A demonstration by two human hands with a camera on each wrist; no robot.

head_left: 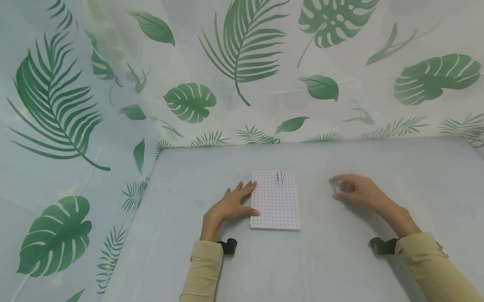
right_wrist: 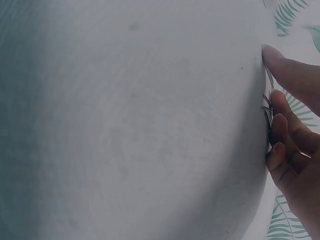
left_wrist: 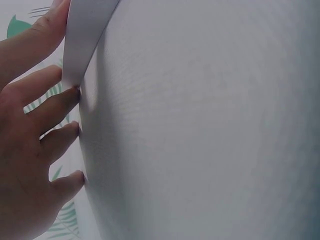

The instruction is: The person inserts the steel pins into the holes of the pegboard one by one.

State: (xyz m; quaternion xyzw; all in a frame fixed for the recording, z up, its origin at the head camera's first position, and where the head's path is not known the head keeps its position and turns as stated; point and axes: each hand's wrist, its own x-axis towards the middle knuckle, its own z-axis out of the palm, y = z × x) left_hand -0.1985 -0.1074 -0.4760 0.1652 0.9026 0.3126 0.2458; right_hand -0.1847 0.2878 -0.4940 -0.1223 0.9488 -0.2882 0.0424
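A white board (head_left: 274, 202) with a grid of small dots lies flat on the table. Two thin dark pins (head_left: 280, 178) show near its upper right corner. My left hand (head_left: 230, 205) rests against the board's left side with fingers spread and thumb on its lower left part. In the left wrist view, the board's pale side (left_wrist: 87, 42) is beside the thumb and index finger. To the right of the board, my right hand (head_left: 358, 191) pinches a thin metal pin (head_left: 333, 188) between thumb and index finger. Thin metal pieces (right_wrist: 268, 105) show by its fingertips in the right wrist view.
A pale cloth covers the table (head_left: 274, 273). Behind it and on the left hangs a white curtain (head_left: 240, 123) printed with green leaves. Black wrist cameras are worn on the left wrist (head_left: 229, 246) and right wrist (head_left: 382, 245).
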